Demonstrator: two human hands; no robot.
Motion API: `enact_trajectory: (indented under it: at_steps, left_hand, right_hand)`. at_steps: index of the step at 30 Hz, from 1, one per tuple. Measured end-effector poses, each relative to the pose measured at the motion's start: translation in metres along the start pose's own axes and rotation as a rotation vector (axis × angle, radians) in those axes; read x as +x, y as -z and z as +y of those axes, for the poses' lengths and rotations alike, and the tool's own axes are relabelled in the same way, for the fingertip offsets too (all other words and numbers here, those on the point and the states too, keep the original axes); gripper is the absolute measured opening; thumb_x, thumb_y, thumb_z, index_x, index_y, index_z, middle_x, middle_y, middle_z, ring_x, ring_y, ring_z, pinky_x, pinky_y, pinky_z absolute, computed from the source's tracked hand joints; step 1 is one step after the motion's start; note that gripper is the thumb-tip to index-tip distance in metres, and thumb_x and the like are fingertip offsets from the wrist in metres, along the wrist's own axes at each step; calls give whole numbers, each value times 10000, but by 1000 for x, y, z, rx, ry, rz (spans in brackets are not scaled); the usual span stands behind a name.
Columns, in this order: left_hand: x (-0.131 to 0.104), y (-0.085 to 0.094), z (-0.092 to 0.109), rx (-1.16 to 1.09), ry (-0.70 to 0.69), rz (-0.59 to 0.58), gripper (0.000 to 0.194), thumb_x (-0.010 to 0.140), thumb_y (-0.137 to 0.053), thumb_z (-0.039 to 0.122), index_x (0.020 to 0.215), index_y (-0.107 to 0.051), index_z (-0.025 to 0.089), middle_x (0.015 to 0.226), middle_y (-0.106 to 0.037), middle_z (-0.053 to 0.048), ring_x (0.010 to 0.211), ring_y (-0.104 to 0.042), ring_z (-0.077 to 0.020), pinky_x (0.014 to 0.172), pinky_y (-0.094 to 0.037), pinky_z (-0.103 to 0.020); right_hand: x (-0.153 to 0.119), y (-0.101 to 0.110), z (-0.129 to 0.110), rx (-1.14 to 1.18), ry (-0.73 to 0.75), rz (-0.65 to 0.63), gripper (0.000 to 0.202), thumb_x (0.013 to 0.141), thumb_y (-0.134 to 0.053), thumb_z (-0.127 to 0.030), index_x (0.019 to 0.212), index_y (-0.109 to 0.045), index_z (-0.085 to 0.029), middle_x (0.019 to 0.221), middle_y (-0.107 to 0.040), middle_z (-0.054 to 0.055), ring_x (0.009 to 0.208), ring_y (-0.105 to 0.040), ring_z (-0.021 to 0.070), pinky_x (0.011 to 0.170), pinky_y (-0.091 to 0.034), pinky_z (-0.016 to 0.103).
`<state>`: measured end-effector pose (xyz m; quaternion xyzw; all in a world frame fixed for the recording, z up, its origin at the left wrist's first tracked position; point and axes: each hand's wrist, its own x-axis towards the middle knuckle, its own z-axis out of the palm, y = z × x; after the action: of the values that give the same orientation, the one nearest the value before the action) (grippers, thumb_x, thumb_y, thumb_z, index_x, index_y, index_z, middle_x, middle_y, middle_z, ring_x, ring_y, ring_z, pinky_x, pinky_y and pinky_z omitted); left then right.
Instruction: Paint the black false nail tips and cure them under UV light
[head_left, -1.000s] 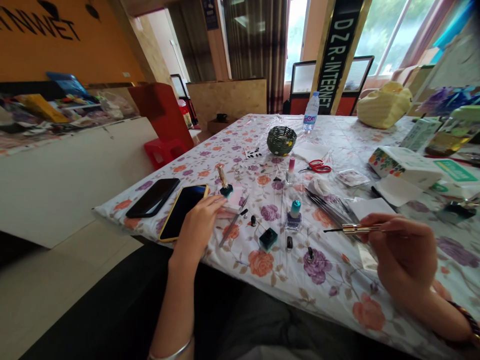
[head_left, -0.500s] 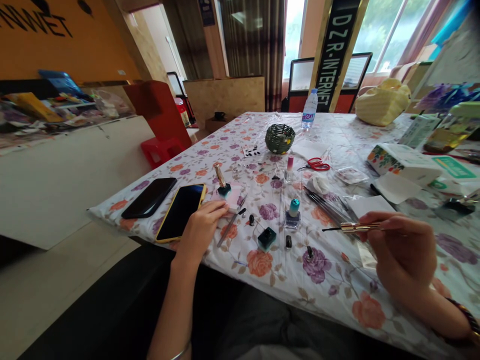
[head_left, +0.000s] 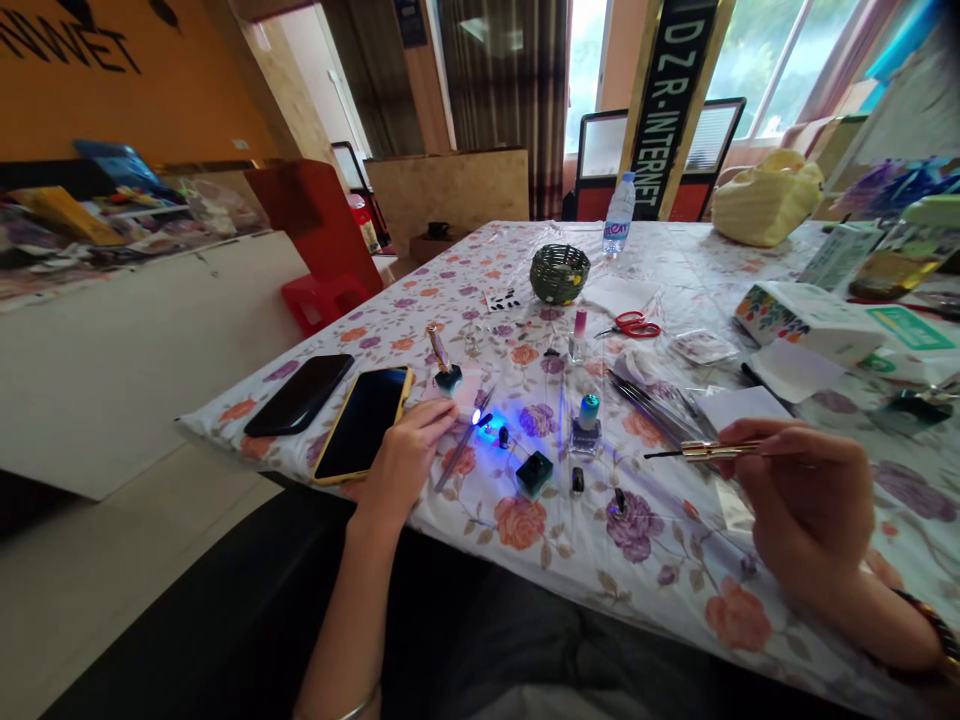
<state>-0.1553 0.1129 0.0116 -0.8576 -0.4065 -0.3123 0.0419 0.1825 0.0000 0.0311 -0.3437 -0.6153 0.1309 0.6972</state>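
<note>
While your right hand (head_left: 806,495) hangs over the right part of the flower-printed tabletop (head_left: 559,565), its grip is closed on a slim brush with a shiny gold handle and thin black tip (head_left: 720,452), pinched between thumb and fingers, with the tip pointing left and apart from the bottles. Your left hand (head_left: 409,445) rests on a small, flat, pale pink block (head_left: 468,384), its fingers laid over the near part; whether that grip is closed around the block cannot be told from this angle. A bright blue glow (head_left: 491,430) spreads over the cloth beside your left fingertips and reaches a small, glossy black oval piece (head_left: 503,437). Between your hands stands an uncapped, square, dark green glass bottle (head_left: 534,475), with a square, greyish purple bottle with a teal cap (head_left: 586,435) beyond it to the right. Nearer you, two similar black pieces (head_left: 577,481) lie to the right of the uncapped bottle. On your far left, a black phone (head_left: 300,395) lies beside a dark-screened phone in a yellow case (head_left: 364,425), which is next to your left hand
</note>
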Motion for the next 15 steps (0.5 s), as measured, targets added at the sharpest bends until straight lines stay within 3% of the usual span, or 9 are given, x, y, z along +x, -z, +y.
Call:
enact_trajectory:
  at_steps: [15]
  left_hand:
    - [0,7,12,7,72,10,335,860,-344,150,1084,-593,165,1125,-608,-80,1049,-552,-185,952,-427,-370]
  right_hand:
    - [0,0,0,23,-36,-20,300,761,-522,-27,966,-499,-244,941,-588,41,738,-557,141,568,-461,278]
